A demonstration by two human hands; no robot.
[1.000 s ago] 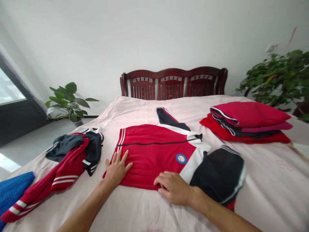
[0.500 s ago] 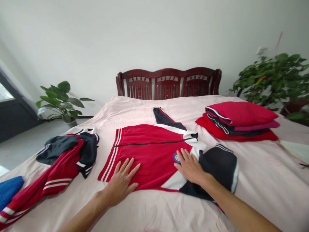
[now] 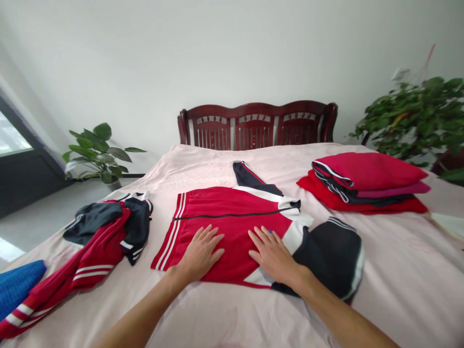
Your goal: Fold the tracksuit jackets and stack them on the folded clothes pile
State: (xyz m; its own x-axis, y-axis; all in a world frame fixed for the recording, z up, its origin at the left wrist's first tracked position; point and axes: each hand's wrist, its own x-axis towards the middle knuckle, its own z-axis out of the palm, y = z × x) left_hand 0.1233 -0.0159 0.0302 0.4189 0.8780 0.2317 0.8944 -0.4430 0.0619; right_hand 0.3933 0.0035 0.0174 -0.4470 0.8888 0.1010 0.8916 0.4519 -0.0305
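A red, white and navy zip-up jacket (image 3: 217, 203) lies spread on its back on the bed, its striped hem to the left and its collar to the right. My left hand (image 3: 201, 251) rests flat on the red body near the hem, fingers stretched out. Flat on the chest, my right hand (image 3: 271, 253) covers most of the round blue badge, with its fingers apart. One navy sleeve (image 3: 250, 176) points away toward the headboard; the nearer navy sleeve (image 3: 329, 256) is bent out to the right.
Left of the jacket lies a crumpled red and navy garment (image 3: 97, 246), with blue cloth (image 3: 21, 282) beside it. A stack of folded clothes (image 3: 369, 174) sits at the right on the pink bedsheet (image 3: 188, 314). A dark wooden headboard (image 3: 253, 128) and potted plants (image 3: 99, 150) stand behind.
My left hand has slid right and a little away from me along the jacket. My right hand has moved left and slightly nearer, so both hands are closer together. The view has shifted slightly.
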